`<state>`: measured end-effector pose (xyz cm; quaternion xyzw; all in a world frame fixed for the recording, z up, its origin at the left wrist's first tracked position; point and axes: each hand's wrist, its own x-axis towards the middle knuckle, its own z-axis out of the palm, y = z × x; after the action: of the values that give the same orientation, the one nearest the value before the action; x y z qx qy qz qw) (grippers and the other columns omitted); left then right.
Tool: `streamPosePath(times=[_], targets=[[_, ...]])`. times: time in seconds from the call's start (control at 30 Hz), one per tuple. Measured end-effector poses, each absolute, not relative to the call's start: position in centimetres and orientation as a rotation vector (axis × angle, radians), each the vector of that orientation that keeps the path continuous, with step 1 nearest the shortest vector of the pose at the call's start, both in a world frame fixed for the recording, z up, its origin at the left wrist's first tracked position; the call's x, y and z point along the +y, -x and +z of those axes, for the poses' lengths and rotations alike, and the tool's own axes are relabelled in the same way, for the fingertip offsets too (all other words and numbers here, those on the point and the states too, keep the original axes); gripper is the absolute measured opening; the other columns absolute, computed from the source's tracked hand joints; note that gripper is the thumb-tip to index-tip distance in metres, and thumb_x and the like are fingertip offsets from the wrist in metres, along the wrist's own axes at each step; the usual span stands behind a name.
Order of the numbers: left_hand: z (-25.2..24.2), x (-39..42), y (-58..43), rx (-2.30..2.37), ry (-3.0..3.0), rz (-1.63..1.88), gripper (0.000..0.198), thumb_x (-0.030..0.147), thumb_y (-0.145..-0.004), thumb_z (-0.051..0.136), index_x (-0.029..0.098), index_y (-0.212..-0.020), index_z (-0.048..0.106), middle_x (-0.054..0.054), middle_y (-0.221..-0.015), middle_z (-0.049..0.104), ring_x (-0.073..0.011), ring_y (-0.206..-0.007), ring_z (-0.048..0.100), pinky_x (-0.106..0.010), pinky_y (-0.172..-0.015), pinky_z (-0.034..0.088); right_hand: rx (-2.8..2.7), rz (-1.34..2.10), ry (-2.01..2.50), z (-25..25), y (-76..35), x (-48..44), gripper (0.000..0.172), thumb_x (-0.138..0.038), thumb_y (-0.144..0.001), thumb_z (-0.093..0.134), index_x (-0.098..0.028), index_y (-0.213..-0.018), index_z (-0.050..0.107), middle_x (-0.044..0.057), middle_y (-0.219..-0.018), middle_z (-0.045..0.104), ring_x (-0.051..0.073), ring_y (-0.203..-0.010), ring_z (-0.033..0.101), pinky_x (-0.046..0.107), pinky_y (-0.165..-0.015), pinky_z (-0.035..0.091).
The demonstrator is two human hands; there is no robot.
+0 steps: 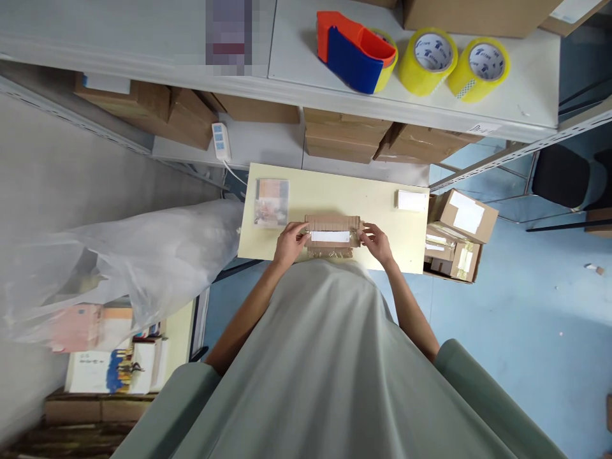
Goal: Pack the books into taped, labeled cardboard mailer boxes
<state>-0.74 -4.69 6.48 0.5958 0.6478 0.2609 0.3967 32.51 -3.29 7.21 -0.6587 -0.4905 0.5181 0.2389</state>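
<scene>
At the near edge of the worktop point(335, 191), the cardboard parcel point(332, 224) is lying crosswise, its long axis running left to right; the left hand point(288, 244) and right hand point(376, 242) are clasping its opposite ends, equally near.

You have bright, even, diffuse light here, with only soft shadow beneath the shelf point(382, 105) edge. The cardboard parcel point(332, 237) between your left hand point(288, 244) and right hand point(378, 243) is reasonably sharp. The plastic sheet point(143, 255) on the left catches pale glare and smears into blur. Straight lines bow toward the corners, and a pixelated patch point(228, 32) masks part of the upper surface.
</scene>
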Motion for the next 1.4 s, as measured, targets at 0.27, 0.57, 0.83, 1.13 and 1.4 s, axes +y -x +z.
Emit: streamPosePath(times=[0.27, 0.57, 0.83, 1.13, 1.4], targets=[[6.6, -4.8, -0.1, 1.688, -1.561, 0.641, 0.03, 0.029, -0.104, 0.068, 0.023, -0.132, 0.08, -0.01, -0.135, 0.073, -0.0189, -0.086, 0.075, -0.038, -0.096, 0.065, -1.484, 1.276, 1.871, 8.4, -32.5, -2.7, 0.049, -0.064, -0.101, 0.068, -0.024, -0.126, 0.077, 0.012, -0.116, 0.086, 0.029, -0.093, 0.084, 0.041, -0.083, 0.068], [6.6, -4.8, -1.3, 1.744, -1.527, 0.651, 0.028, 0.023, -0.103, 0.072, 0.024, -0.13, 0.079, -0.009, -0.127, 0.071, -0.0196, -0.086, 0.075, -0.039, -0.097, 0.064, -1.733, 1.065, 1.99, 8.9, -32.0, -2.3, 0.028, -0.039, -0.108, 0.062, -0.025, -0.115, 0.084, 0.012, -0.121, 0.086, 0.03, -0.096, 0.085, 0.041, -0.091, 0.067], [6.8, -3.1, -1.3, 1.721, -1.539, 0.7, 0.026, 0.024, -0.102, 0.073, 0.025, -0.127, 0.081, -0.008, -0.128, 0.073, -0.0194, -0.086, 0.075, -0.037, -0.094, 0.064, -1.742, 1.039, 2.016, 8.6, -32.3, -1.6, 0.029, -0.039, -0.107, 0.061, -0.027, -0.118, 0.085, 0.009, -0.12, 0.087, 0.029, -0.094, 0.086, 0.041, -0.091, 0.067], [6.3, -3.3, -1.0, 1.721, -1.523, 0.692, 0.02, 0.025, -0.101, 0.073, 0.024, -0.119, 0.08, -0.009, -0.126, 0.071, -0.0196, -0.083, 0.074, -0.041, -0.095, 0.065, -1.983, 1.075, 2.028, 9.2, -32.2, -1.2, 0.029, -0.033, -0.111, 0.058, -0.026, -0.122, 0.084, 0.009, -0.12, 0.089, 0.03, -0.101, 0.086, 0.041, -0.093, 0.066], [10.0, -0.4, 0.2, 1.621, -1.678, 0.814, 0.02, 0.034, -0.106, 0.064, 0.026, -0.118, 0.078, -0.011, -0.13, 0.072, -0.0278, -0.118, 0.076, -0.046, -0.108, 0.066, -1.964, 1.014, 1.946, 12.4, -33.0, 2.0, 0.034, -0.051, -0.109, 0.068, -0.026, -0.128, 0.081, 0.012, -0.116, 0.089, 0.034, -0.102, 0.087, 0.045, -0.093, 0.067]])
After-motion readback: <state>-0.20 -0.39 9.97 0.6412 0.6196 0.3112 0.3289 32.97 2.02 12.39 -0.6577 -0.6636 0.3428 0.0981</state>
